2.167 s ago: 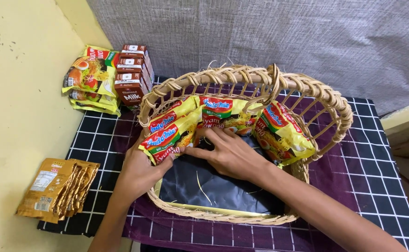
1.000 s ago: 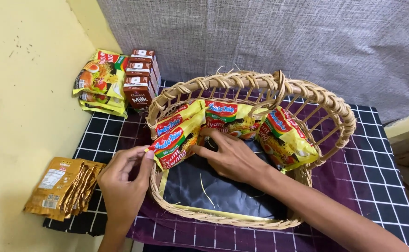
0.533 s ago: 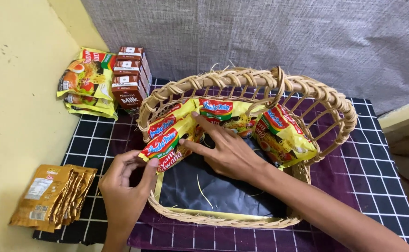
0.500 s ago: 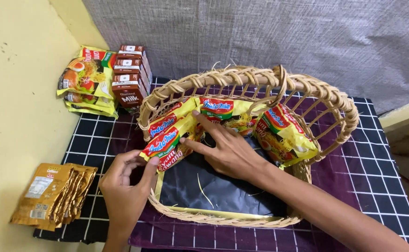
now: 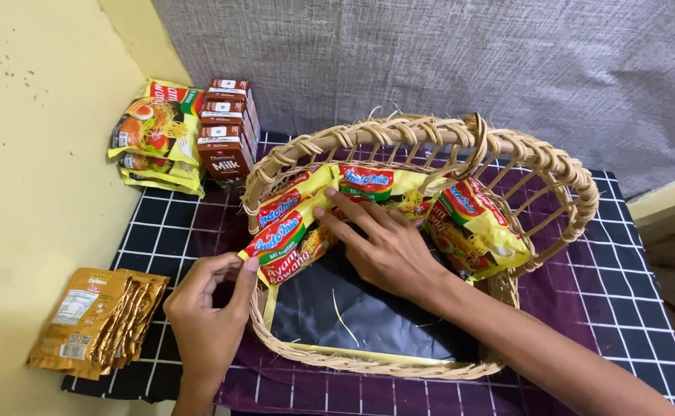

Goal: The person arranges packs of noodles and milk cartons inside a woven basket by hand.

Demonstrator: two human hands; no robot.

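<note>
Your left hand (image 5: 206, 308) sits just outside the left rim of an oval wicker basket (image 5: 561, 169), thumb and fingers pinched on the lower corner of a yellow, red and green instant noodle packet (image 5: 283, 245) that leans over that rim. Your right hand (image 5: 387, 246) reaches into the basket, fingers spread flat and closed on nothing; its fingertips (image 5: 324, 209) touch the same packet's upper edge. A second noodle packet (image 5: 376, 187) stands against the back wall, and a third (image 5: 476, 227) leans at the right side. The basket floor is lined with a black sheet (image 5: 368, 316). The basket stands on a purple cloth (image 5: 584, 323) over a black grid-pattern mat (image 5: 160, 223). Outside, at upper left, lie stacked noodle packets (image 5: 152, 135) beside brown milk cartons (image 5: 226, 127); gold sachets (image 5: 99, 320) lie at lower left.
</note>
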